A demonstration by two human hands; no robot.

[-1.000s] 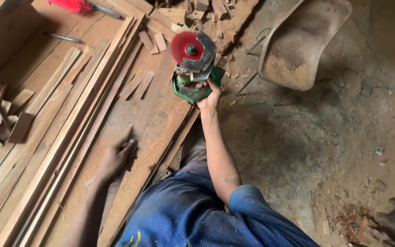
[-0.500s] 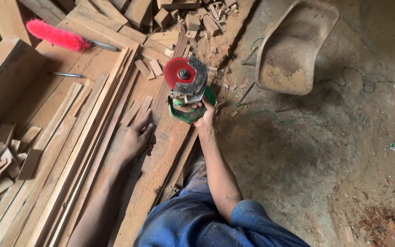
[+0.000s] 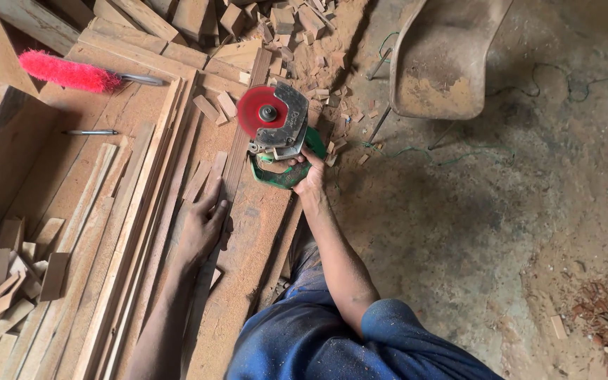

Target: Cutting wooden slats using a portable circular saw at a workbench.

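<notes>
My right hand (image 3: 307, 172) grips the green handle of a hand-held circular saw (image 3: 276, 130) with a red blade and a grey guard. The saw sits on a long dark wooden strip (image 3: 242, 134) that runs along a wide plank (image 3: 248, 267). My left hand (image 3: 204, 224) lies flat with spread fingers on the near end of that strip, pressing it down. My knees in blue trousers (image 3: 332, 338) are at the plank's right edge.
Several long thin slats (image 3: 117, 232) lie side by side to the left. A red-bristled brush (image 3: 72, 72) and a pen (image 3: 91, 132) rest on boards beyond. Short offcuts (image 3: 15, 271) pile at the left and at the top. A dusty chair (image 3: 441, 60) stands on the dirt floor.
My left hand has slid forward along the strip toward the saw. The saw has stayed near the strip's far part, and my head has come closer and tilted up.
</notes>
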